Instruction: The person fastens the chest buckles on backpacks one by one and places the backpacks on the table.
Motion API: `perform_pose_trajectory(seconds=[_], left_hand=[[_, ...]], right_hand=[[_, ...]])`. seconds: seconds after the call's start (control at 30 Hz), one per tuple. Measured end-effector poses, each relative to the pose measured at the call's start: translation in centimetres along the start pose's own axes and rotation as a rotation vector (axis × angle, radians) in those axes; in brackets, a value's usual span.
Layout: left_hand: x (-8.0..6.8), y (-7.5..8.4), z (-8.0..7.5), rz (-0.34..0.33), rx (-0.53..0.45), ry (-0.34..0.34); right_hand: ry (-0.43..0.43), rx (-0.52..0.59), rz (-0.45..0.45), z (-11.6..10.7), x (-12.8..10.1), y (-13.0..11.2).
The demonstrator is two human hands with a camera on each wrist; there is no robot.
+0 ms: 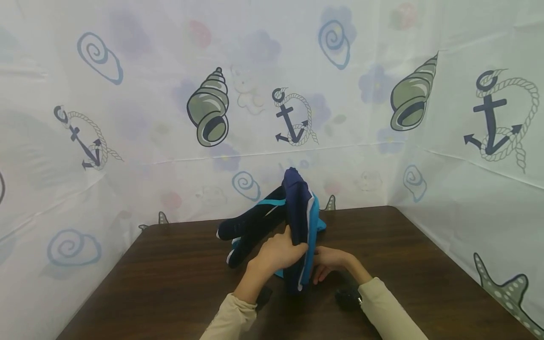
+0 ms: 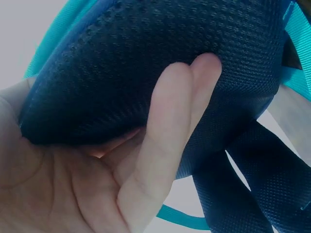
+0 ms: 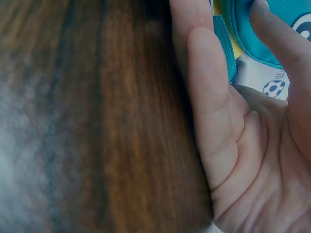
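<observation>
A small navy and teal backpack (image 1: 299,212) stands upright on the dark wooden table (image 1: 170,274). Its navy shoulder straps (image 1: 250,226) trail off to the left. My left hand (image 1: 278,252) grips the bag's padded navy back from the left. In the left wrist view that mesh padding (image 2: 146,63) fills the palm of the left hand (image 2: 146,160), with the fingers laid over it and the straps (image 2: 252,184) hanging behind. My right hand (image 1: 331,262) holds the low right side. In the right wrist view the right hand (image 3: 228,126) has its thumb on the backpack's teal front (image 3: 241,34) and its fingers down by the table (image 3: 97,121).
A white sheet printed with anchors and shells (image 1: 208,108) walls in the table at the back and on both sides. A dark wrist-worn device (image 1: 348,298) lies by the right sleeve. Bare tabletop stretches to the left and right of the bag.
</observation>
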State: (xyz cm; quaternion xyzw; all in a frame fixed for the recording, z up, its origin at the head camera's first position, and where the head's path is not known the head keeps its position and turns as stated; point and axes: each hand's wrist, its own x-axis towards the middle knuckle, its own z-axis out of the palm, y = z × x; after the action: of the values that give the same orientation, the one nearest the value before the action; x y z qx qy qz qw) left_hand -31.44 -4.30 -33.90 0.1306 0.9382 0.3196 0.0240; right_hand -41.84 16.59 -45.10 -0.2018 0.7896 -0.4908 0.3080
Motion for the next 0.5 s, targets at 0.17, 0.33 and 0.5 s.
perform_pose_trajectory(seconds=[0.17,0.33,0.5], left_hand=[[-0.1,0.0,0.4,-0.055,0.044,-0.039],[-0.2,-0.1,1.0,-0.091,0.045,-0.086],[-0.1,-0.5,1.2,-0.098,0.036,-0.145]], right_hand=[[-0.007,-0.002,-0.018,0.0,-0.2,0.1],[-0.024,0.006,-0.042,-0.1,-0.6,0.0],[-0.05,0.015,-0.05,-0.2,-0.8,-0.1]])
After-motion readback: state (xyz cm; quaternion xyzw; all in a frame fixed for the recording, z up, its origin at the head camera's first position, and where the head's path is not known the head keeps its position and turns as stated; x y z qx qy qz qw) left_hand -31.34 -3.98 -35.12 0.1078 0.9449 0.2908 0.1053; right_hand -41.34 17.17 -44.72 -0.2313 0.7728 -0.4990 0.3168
